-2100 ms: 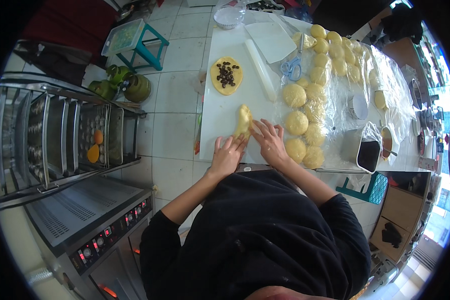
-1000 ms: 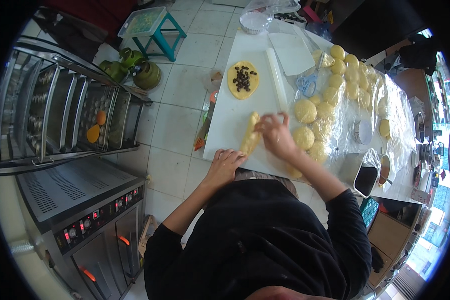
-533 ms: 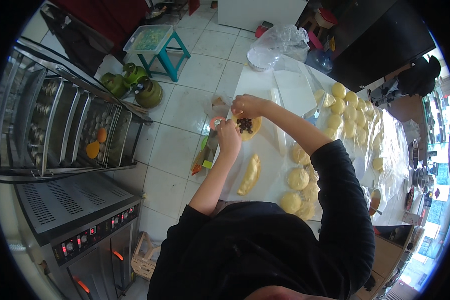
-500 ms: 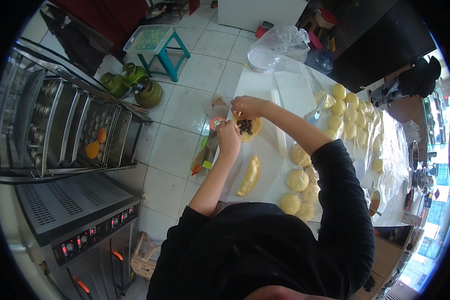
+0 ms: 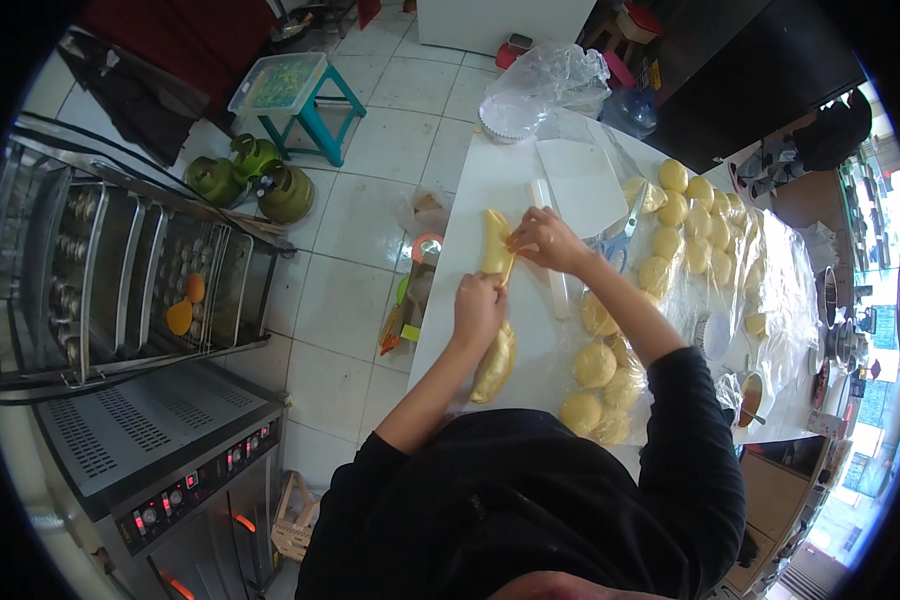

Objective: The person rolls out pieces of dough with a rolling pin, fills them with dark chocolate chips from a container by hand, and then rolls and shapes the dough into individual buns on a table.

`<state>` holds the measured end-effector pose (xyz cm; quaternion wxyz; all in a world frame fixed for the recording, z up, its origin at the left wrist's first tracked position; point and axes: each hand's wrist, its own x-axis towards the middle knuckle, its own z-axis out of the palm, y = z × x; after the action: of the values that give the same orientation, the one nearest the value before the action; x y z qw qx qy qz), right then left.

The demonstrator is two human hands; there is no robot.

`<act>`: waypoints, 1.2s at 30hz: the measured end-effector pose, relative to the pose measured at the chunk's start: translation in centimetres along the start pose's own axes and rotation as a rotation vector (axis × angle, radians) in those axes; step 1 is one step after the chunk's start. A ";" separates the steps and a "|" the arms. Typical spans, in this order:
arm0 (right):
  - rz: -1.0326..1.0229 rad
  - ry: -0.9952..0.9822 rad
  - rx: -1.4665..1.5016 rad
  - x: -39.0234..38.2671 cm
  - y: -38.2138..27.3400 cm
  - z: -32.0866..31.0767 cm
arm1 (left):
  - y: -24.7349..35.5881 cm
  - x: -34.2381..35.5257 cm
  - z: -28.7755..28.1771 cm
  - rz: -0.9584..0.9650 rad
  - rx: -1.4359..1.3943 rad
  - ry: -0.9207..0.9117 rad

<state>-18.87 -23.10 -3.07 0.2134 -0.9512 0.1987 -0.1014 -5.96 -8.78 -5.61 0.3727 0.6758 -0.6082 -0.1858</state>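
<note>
One folded dough piece [image 5: 497,243], long and half-moon shaped, is lying on the white worktable [image 5: 542,372] between the hands. Left hand [image 5: 481,308]: fingers are curling closed, pinching its near end. Right hand [image 5: 546,241]: thumb and bent fingertips are drawing together, gripping its right edge. The seam is apparently being pressed, and its closure looks incomplete.

One closed dough crescent [image 5: 494,368] is resting just nearer the body, partly behind the left hand; it appears finished. Many round dough balls [image 5: 594,365] are waiting unshaped to the right, several sitting under clear plastic sheeting [image 5: 670,310], so most of the batch seems left.

Also on the table: a white rolling pin [image 5: 539,194] is lying beside the right hand; blue-handled scissors [image 5: 618,244] are lying farther right. Beyond, at left, a tray rack [image 5: 120,290] is standing behind a metal oven [image 5: 155,415].
</note>
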 end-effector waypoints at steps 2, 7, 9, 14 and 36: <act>0.075 -0.001 -0.023 -0.9 -1.2 0.4 | 0.4 -0.8 1.1 0.045 0.130 0.003; 0.392 0.354 0.200 -1.1 -2.9 2.9 | 1.7 -0.5 0.6 0.205 0.299 0.081; 0.626 0.525 0.290 -0.3 -3.4 4.0 | 1.0 0.9 0.4 0.046 0.166 -0.101; 0.808 0.480 0.250 1.1 -3.8 4.3 | -1.4 6.8 0.2 -0.128 0.021 0.008; 0.966 0.506 0.555 1.8 -3.6 2.5 | -3.1 9.4 -0.1 -0.298 -0.468 -0.272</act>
<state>-15.34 -19.92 -3.45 0.4214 -0.6087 0.6182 -0.2640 -1.99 -17.82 -5.91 0.4021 0.6220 -0.4875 -0.4623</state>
